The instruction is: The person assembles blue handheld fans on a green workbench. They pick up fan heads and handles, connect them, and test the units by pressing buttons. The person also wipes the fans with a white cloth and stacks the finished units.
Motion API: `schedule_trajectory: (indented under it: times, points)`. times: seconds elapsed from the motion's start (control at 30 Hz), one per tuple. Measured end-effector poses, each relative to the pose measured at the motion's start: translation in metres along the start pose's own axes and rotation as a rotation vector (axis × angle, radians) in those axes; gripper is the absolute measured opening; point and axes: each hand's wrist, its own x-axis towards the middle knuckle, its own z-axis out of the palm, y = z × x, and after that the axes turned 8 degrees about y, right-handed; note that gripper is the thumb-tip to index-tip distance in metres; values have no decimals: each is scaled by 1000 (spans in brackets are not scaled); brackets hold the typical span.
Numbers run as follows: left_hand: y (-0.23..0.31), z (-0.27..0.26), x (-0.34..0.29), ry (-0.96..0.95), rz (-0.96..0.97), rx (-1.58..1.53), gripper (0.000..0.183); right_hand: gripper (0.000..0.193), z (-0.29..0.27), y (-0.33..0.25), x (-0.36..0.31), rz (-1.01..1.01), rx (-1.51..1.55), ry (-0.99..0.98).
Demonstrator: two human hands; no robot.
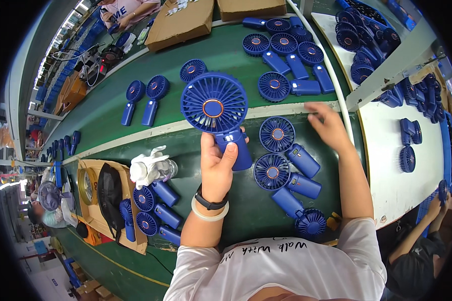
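My left hand (217, 159) grips a blue handheld fan (213, 108) by its handle, thumb across the front, with the round grille facing up. A dark band and a pale bracelet circle that wrist. My right hand (328, 125) is raised over the white strip of the bench, a little blurred, its fingers apart and nothing in them. Just left of it and below lie blue fans (277, 134), (272, 171) with their handles toward the lower right. Another fan (310, 222) lies closer to my body, its handle pointing up and left.
Several fans (284, 43) lie on the green belt (196, 45) beyond, others (157, 87) farther left. A bottle draped with white gloves (150, 165) stands left of my hand, near a cardboard box (91, 200). At right, a white board (386, 135) bears fans. People sit nearby.
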Motion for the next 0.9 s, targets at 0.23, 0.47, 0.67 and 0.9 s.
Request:
schedule_trajectory:
  times: [0.23,0.47,0.67,0.9]
  points:
    - [-3,6,2,21,16,-53,47,55,17,33,52,-174,-508,143]
    - [-5,5,-4,30,83,11,50,55,25,11,44,-45,-814,54]
    - [12,16,-20,54,128,34,53,47,26,21,43,13,-524,84]
    - [23,7,-29,121,17,-77,56,50,33,-40,16,297,1570,-435]
